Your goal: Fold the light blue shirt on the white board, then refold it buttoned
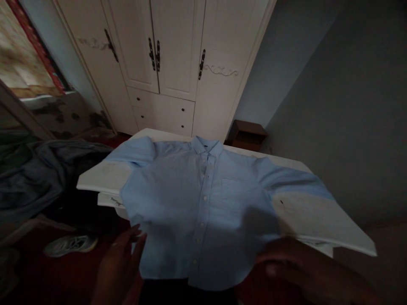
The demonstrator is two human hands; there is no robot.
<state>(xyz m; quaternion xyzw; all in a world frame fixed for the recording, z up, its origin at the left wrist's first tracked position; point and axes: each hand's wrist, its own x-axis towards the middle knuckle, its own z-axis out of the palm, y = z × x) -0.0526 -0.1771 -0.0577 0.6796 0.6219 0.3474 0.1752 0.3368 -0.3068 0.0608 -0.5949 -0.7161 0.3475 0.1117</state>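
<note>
Shirt (203, 203), light blue, lies button side up and flat on the white table (318, 216). Collar toward the table's far edge, sleeves spread, hem hanging over its near edge.

Left hand (119, 264): at the table's near edge by the hem's left corner, fingers loose and spread, gripping nothing.

Right hand (295, 264): at the near edge by the hem's right corner. Blurred and dark, so I cannot tell whether it grasps cloth.

Judgement: work both hem corners level and with even tension, keeping the button line straight across the table. An uneven pull would likely skew the front.

Shoe (70, 245) on the floor left of the table.
</note>
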